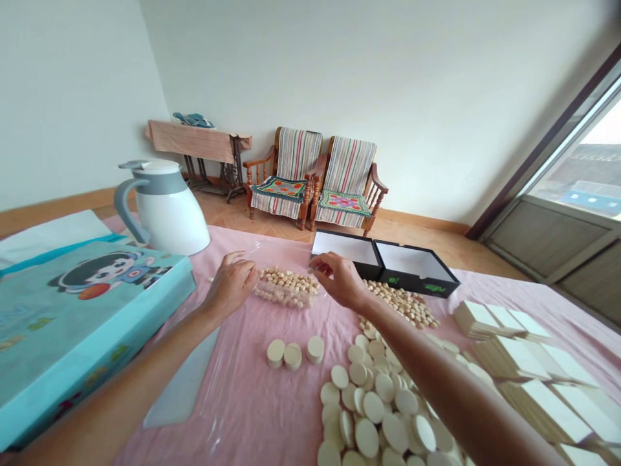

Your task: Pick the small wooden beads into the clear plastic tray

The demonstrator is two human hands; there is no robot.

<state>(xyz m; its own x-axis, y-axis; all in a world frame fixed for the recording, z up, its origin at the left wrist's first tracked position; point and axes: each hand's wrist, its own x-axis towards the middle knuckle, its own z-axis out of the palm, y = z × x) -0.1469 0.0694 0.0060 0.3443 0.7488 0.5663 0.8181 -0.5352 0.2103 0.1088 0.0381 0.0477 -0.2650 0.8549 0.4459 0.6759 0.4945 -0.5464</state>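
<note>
A clear plastic bag (286,299) of small round wooden pieces lies on the pink cloth in front of me. My left hand (231,283) has its fingers closed at the bag's left edge. At its right edge, my right hand (341,279) pinches the thin plastic between thumb and fingers. The wooden pieces (291,282) show between my hands, in the bag. Nearer to me stand three short stacks of pale wooden discs (292,356). Beneath my right forearm spreads a heap of loose discs (373,408), and a pile of small wooden pieces (405,303) lies beyond it.
Two joined black boxes with white insides (412,259) stand at the far right. Stacked pale rectangular boards (524,356) line the right side. At left are a light blue box (87,304), a white jug (169,213) and clear plastic sheeting (216,388).
</note>
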